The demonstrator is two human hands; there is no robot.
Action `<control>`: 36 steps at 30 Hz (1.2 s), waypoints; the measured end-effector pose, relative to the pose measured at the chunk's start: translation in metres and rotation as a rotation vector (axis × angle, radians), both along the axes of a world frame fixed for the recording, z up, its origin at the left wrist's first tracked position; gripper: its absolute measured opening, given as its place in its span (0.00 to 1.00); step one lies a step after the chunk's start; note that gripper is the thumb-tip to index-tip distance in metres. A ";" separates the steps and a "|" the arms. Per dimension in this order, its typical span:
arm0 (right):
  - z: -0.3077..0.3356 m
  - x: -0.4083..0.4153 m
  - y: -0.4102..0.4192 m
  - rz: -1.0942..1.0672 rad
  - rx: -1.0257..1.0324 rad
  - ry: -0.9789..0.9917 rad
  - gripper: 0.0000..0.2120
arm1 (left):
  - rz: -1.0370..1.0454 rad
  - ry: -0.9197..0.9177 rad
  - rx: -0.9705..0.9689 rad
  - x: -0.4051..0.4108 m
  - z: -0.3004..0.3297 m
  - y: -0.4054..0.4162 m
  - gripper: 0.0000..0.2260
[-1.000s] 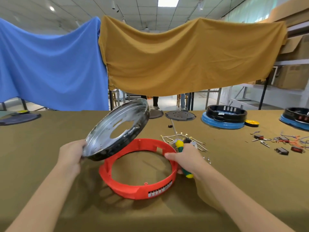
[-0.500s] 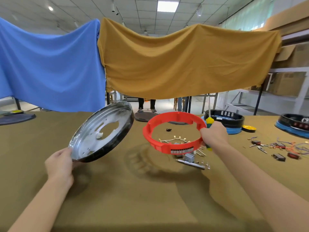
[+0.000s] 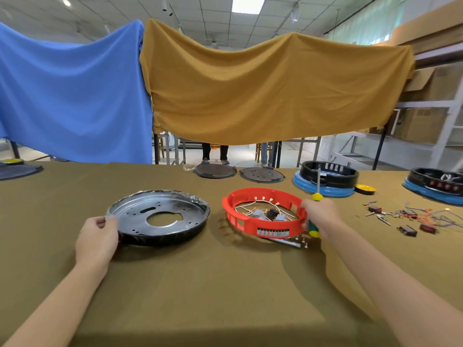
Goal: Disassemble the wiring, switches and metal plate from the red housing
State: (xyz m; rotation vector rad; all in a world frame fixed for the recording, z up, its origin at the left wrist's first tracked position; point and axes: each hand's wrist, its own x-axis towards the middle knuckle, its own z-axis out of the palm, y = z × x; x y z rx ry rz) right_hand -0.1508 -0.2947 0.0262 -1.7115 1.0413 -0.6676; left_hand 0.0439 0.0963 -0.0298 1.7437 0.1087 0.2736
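Left hand (image 3: 96, 236): fingers curled over the near-left rim of the metal plate (image 3: 160, 216), thumb on top, holding it. The plate sits open side up, low over the olive table cover (image 3: 200, 284); whether its far edge rests on the cloth cannot be told. Bare cloth lies in front of it and to its left.

Just beside it to the right, not touching, is the red housing (image 3: 263, 214), with loose wiring (image 3: 260, 202) and grey switches (image 3: 258, 213) showing through its ring. Right hand (image 3: 319, 216): fingers closed on the housing's right rim together with a screwdriver (image 3: 316, 199), shaft pointing up. Small screws (image 3: 302, 240) lie by the housing's near edge.

Further right, well apart, lie scattered parts and wires (image 3: 413, 216). Behind stand two dark discs (image 3: 238, 171) and blue-based units (image 3: 325, 180).
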 end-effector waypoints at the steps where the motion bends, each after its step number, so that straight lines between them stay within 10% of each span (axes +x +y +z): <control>1: 0.002 -0.001 0.002 -0.003 -0.003 -0.027 0.05 | -0.015 -0.010 0.052 -0.003 0.001 0.000 0.17; 7: 0.021 -0.010 0.034 0.043 -0.069 -0.126 0.09 | -0.251 -0.136 0.351 -0.028 0.007 -0.007 0.24; 13: 0.027 -0.029 0.111 0.580 -0.073 -0.010 0.09 | -0.463 -0.053 0.420 -0.041 0.007 0.000 0.40; 24: -0.008 0.011 0.172 0.524 -0.538 0.533 0.07 | -0.388 -0.195 0.465 -0.041 0.001 0.000 0.12; 29: -0.016 0.011 0.163 0.426 -0.463 0.344 0.22 | -0.387 -0.232 0.468 -0.041 0.001 -0.001 0.13; 36: -0.035 -0.052 0.129 0.571 -0.652 0.124 0.09 | -0.385 -0.246 0.543 -0.040 -0.001 -0.001 0.19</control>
